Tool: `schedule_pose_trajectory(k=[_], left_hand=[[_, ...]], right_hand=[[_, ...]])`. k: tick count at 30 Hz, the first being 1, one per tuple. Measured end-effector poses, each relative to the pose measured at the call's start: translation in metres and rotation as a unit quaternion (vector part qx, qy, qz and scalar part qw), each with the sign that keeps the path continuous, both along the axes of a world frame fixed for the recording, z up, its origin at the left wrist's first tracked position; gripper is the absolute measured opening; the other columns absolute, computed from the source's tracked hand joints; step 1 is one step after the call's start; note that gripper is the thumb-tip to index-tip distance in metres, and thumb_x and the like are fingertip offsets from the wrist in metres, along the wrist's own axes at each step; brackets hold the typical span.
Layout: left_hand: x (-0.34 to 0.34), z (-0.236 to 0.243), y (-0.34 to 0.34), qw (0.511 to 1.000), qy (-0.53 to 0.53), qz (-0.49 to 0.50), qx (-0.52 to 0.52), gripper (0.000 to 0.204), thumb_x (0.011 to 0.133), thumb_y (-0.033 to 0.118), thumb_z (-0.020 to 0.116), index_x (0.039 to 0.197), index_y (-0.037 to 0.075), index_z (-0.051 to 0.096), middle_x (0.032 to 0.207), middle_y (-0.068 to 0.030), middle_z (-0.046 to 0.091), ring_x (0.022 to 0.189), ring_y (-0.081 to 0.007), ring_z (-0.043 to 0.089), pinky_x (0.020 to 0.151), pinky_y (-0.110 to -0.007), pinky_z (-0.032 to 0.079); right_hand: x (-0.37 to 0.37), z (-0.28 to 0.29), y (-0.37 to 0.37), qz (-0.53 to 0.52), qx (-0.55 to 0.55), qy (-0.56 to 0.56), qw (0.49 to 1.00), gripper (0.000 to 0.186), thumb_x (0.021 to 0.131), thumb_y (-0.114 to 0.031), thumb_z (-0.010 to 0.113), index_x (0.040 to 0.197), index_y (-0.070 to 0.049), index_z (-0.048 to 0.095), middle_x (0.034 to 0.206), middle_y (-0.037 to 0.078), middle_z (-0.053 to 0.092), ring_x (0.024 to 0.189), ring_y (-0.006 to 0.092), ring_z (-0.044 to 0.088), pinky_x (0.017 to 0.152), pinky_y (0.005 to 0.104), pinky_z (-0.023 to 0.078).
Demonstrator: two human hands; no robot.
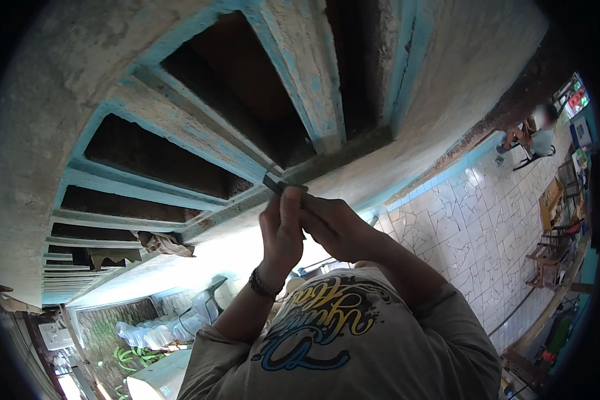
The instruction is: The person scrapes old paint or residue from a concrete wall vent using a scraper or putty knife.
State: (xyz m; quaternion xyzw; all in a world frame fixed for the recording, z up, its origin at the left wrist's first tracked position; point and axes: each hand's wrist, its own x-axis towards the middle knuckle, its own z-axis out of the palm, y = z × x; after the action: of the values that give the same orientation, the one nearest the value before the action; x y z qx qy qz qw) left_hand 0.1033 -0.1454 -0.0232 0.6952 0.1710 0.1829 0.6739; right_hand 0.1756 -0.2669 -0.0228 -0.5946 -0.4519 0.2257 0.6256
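Both my hands are together in front of my chest, at the lower ledge of a pale wall [363, 170] with blue-edged slats. My left hand [285, 230] is closed, its thumb pressed along a small dark flat piece [272, 183]. The far end of that piece reaches the ledge beside a slat's foot. Just to the right, my right hand [330, 225] is closed against the left one. Its fingertips meet the same piece, though the grip is partly hidden. What kind of thing the piece is, I cannot make out.
Deep dark openings [230, 73] lie between the slats. A crumpled cloth [163, 243] hangs over the ledge at left. Lower left are clear plastic containers [157, 332]. At far right, a person [539, 140] sits beyond the tiled floor [460, 220], near wooden furniture [547, 263].
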Motion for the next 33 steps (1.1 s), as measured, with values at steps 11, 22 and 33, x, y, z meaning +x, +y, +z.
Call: schedule_pose_trajectory(k=[11, 22, 33], left_hand=[[-0.016, 0.012, -0.002, 1.000, -0.004, 0.021, 0.007, 0.021, 0.095, 0.017, 0.051, 0.106, 0.000, 0.056, 0.077, -0.0022, 0.060, 0.063, -0.0063, 0.054, 0.052, -0.020, 0.044], [-0.011, 0.008, 0.013, 0.996, -0.074, 0.009, 0.056, 0.035, 0.098, 0.033, 0.042, 0.106, 0.000, 0.052, 0.071, -0.0038, 0.057, 0.062, -0.0078, 0.052, 0.054, -0.023, 0.042], [-0.023, -0.025, 0.003, 0.974, -0.088, -0.143, -0.150, 0.078, 0.092, 0.061, 0.027, 0.143, 0.004, 0.013, 0.097, -0.0063, 0.052, 0.067, -0.0069, 0.050, 0.053, -0.021, 0.041]], right_hand=[[-0.023, -0.034, 0.019, -0.077, 0.074, 0.240, 0.965, 0.026, 0.092, -0.012, 0.053, 0.114, 0.001, 0.043, 0.076, 0.009, 0.062, 0.067, 0.0135, 0.062, 0.058, 0.0252, 0.052], [-0.014, -0.001, 0.056, -0.166, 0.090, 0.168, 0.967, 0.023, 0.091, -0.014, 0.055, 0.107, -0.001, 0.044, 0.072, 0.007, 0.059, 0.059, 0.0087, 0.055, 0.050, 0.0240, 0.044], [-0.011, 0.023, 0.058, -0.134, 0.110, 0.156, 0.972, 0.020, 0.092, -0.017, 0.056, 0.099, -0.002, 0.046, 0.075, 0.005, 0.056, 0.057, 0.0046, 0.052, 0.048, 0.0208, 0.040]])
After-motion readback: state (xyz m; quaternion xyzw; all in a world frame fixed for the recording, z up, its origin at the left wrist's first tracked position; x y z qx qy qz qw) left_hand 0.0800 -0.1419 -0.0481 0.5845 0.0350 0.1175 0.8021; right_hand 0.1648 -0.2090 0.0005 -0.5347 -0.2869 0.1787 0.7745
